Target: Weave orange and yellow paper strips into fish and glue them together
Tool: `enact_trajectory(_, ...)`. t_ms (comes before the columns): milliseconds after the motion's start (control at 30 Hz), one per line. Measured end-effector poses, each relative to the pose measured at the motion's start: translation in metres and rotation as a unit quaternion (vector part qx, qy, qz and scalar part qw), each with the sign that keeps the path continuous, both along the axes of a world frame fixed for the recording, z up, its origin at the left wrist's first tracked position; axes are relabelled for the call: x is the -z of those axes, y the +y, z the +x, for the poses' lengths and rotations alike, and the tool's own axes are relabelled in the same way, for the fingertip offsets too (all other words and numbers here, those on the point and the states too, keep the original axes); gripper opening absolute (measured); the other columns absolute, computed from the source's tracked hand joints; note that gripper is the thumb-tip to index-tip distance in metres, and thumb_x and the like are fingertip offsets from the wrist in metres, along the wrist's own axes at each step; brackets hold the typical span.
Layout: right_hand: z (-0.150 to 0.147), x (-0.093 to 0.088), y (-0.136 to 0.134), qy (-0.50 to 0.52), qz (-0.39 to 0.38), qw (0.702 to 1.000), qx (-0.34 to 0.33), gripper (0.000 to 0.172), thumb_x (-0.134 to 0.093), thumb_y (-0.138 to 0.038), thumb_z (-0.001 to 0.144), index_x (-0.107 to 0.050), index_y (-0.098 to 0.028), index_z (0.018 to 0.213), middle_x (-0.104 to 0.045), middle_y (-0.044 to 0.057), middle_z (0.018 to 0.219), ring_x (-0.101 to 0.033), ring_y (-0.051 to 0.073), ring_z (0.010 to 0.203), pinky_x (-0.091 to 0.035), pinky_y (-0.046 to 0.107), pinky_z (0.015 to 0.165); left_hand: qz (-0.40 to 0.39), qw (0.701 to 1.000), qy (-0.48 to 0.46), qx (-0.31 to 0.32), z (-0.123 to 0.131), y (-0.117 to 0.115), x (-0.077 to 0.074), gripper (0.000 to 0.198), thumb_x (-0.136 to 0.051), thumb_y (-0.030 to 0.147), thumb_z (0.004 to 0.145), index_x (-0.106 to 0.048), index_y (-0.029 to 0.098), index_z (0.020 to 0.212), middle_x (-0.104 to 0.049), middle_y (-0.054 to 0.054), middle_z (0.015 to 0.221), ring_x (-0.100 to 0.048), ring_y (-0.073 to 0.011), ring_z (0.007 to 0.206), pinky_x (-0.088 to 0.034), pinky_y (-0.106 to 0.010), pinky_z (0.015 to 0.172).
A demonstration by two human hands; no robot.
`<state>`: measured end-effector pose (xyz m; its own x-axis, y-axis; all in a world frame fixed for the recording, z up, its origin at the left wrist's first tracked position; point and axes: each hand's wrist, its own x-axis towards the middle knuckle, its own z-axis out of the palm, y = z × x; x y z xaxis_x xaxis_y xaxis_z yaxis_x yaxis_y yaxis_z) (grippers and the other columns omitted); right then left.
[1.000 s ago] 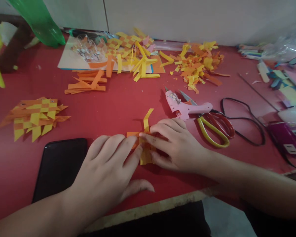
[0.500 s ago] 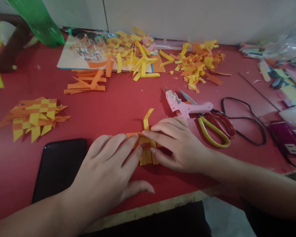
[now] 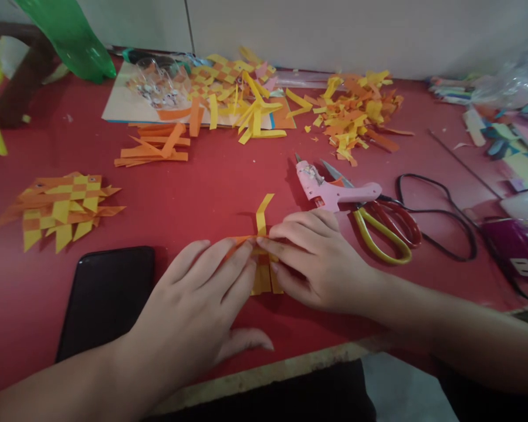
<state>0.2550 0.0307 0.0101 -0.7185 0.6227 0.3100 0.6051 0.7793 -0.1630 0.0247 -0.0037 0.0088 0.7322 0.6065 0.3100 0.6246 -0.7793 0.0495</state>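
Observation:
Close to the table's front edge lies a small weave of yellow and orange paper strips (image 3: 263, 279), one bent yellow strip (image 3: 261, 215) sticking out at its far side. My left hand (image 3: 202, 293) lies over the weave's left part, fingers stretched out, thumb apart, fingertips pressing at an orange strip (image 3: 243, 239). From the right, my right hand (image 3: 317, 258) grips the weave with bent fingers; its index fingertip meets the left fingertips at the orange strip, and its thumb presses lower down. The hands cover much of the weave.
A black phone (image 3: 108, 299) lies left of my left hand, with woven paper fish (image 3: 70, 205) beyond it. Past my right hand are a pink glue gun (image 3: 334, 192) and scissors (image 3: 382, 234). Orange strips (image 3: 158, 146), yellow strips (image 3: 257, 117) and paper scraps (image 3: 356, 114) lie farther back.
My left fingers have shifted slightly right and now cover more of the weave. The right hand has barely moved, its index fingertip still on the strip.

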Motion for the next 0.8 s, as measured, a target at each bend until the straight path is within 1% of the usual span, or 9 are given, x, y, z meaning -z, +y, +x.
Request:
enact_trajectory(267,-0.001,-0.004,-0.004,-0.013,0.010,1.000,0.010,0.024,-0.053,-0.019,0.092,-0.071,-0.011,0.106,-0.072,0.010,0.099,-0.057,0.025,0.095,-0.041,0.042,0.082,-0.008,1.000,-0.009,0.002,0.000,0.001,0.002,0.076,-0.038,0.069,0.094,-0.069,0.004,0.117,-0.070,-0.018,0.127,-0.064,-0.0369,0.108,-0.039,-0.052,0.096)
enact_trajectory(367,0.000,-0.004,-0.003,-0.020,0.001,1.000,0.009,0.026,-0.053,-0.021,0.092,-0.070,-0.010,0.108,-0.071,0.011,0.104,-0.057,0.026,0.099,-0.042,0.043,0.083,-0.012,1.000,-0.011,0.003,0.000,0.001,0.003,0.076,-0.038,0.069,0.094,-0.069,0.004,0.116,-0.070,-0.019,0.126,-0.065,-0.0372,0.108,-0.040,-0.053,0.097)
enact_trajectory(467,0.006,-0.005,0.003,0.004,-0.002,1.000,0.009,0.028,-0.054,-0.019,0.091,-0.068,-0.014,0.115,-0.068,0.012,0.115,-0.059,0.026,0.103,-0.045,0.043,0.086,-0.018,1.000,-0.012,0.007,-0.001,0.002,0.004,0.077,-0.040,0.071,0.092,-0.069,0.004,0.116,-0.069,-0.019,0.128,-0.065,-0.0373,0.110,-0.040,-0.053,0.099)
enact_trajectory(533,0.017,-0.009,0.011,0.021,0.020,0.998,0.049,0.036,-0.053,-0.016,0.089,-0.063,-0.017,0.123,-0.064,0.013,0.124,-0.060,0.028,0.108,-0.046,0.046,0.090,-0.015,1.000,-0.020,0.014,-0.001,0.003,0.005,0.079,-0.041,0.073,0.091,-0.069,0.003,0.117,-0.069,-0.019,0.128,-0.064,-0.0373,0.115,-0.040,-0.052,0.102)
enact_trajectory(600,0.034,-0.013,0.022,0.006,0.038,0.990,0.134,0.047,-0.053,-0.013,0.085,-0.056,-0.018,0.131,-0.060,0.015,0.130,-0.058,0.032,0.116,-0.045,0.050,0.097,-0.014,0.999,-0.026,0.022,-0.002,0.004,0.005,0.080,-0.042,0.073,0.090,-0.068,0.003,0.118,-0.069,-0.019,0.128,-0.062,-0.0368,0.119,-0.040,-0.051,0.105)
enact_trajectory(667,0.054,-0.016,0.035,-0.038,0.037,0.972,0.228,0.054,-0.052,-0.011,0.081,-0.049,-0.014,0.135,-0.056,0.020,0.133,-0.051,0.038,0.125,-0.042,0.055,0.103,-0.017,0.999,-0.026,0.020,-0.002,0.004,0.005,0.080,-0.042,0.073,0.090,-0.068,0.002,0.119,-0.069,-0.019,0.128,-0.062,-0.0369,0.121,-0.041,-0.051,0.106)
enact_trajectory(700,0.065,-0.016,0.041,-0.059,0.029,0.963,0.261,0.056,-0.052,-0.011,0.080,-0.047,-0.011,0.136,-0.054,0.023,0.132,-0.049,0.040,0.127,-0.040,0.057,0.105,-0.018,0.999,-0.025,0.019,-0.001,0.004,0.005,0.080,-0.043,0.073,0.090,-0.068,0.002,0.119,-0.069,-0.019,0.129,-0.062,-0.0372,0.121,-0.042,-0.052,0.105)
enact_trajectory(733,0.074,-0.015,0.047,-0.078,0.016,0.958,0.275,0.057,-0.052,-0.013,0.079,-0.047,-0.010,0.136,-0.054,0.024,0.129,-0.049,0.041,0.126,-0.040,0.057,0.105,-0.020,0.999,-0.025,0.018,-0.001,0.004,0.005,0.080,-0.043,0.073,0.090,-0.068,0.002,0.119,-0.069,-0.019,0.129,-0.062,-0.0375,0.121,-0.043,-0.052,0.105)
enact_trajectory(800,0.089,-0.012,0.057,-0.129,-0.046,0.952,0.275,0.055,-0.052,-0.016,0.078,-0.051,-0.016,0.132,-0.057,0.020,0.121,-0.055,0.040,0.118,-0.046,0.057,0.099,-0.023,0.999,-0.025,0.018,-0.001,0.004,0.005,0.081,-0.042,0.073,0.090,-0.068,0.002,0.119,-0.069,-0.020,0.129,-0.062,-0.0381,0.121,-0.045,-0.053,0.104)
